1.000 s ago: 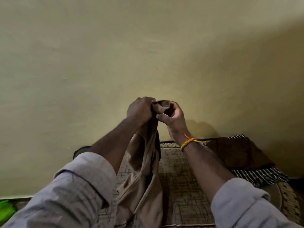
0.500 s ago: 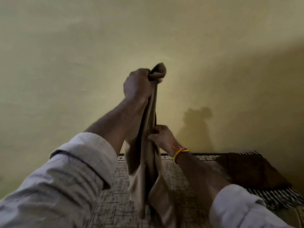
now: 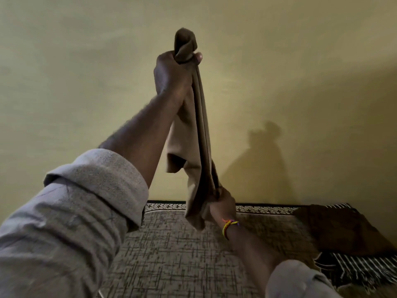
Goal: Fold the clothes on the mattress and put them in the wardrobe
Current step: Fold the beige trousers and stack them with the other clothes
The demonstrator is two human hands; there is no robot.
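Note:
A beige garment (image 3: 194, 147) hangs stretched between my two hands in front of the yellow wall. My left hand (image 3: 171, 72) is raised high and clenched around its bunched top end, which sticks out above the fist. Lower down, just over the mattress (image 3: 171, 254), my right hand (image 3: 221, 203) grips the garment's lower part; a coloured thread band circles that wrist. The cloth's bottom end dangles past my right hand. The wardrobe is out of view.
A brown folded cloth (image 3: 339, 229) lies on a black-and-white striped cloth (image 3: 361, 269) at the mattress's right side. The yellow wall (image 3: 86, 82) stands right behind the mattress. The patterned mattress cover spreads below my arms.
My left hand has risen well above its earlier height with the garment's top. My right hand slid down the cloth toward the mattress, pulling it taut.

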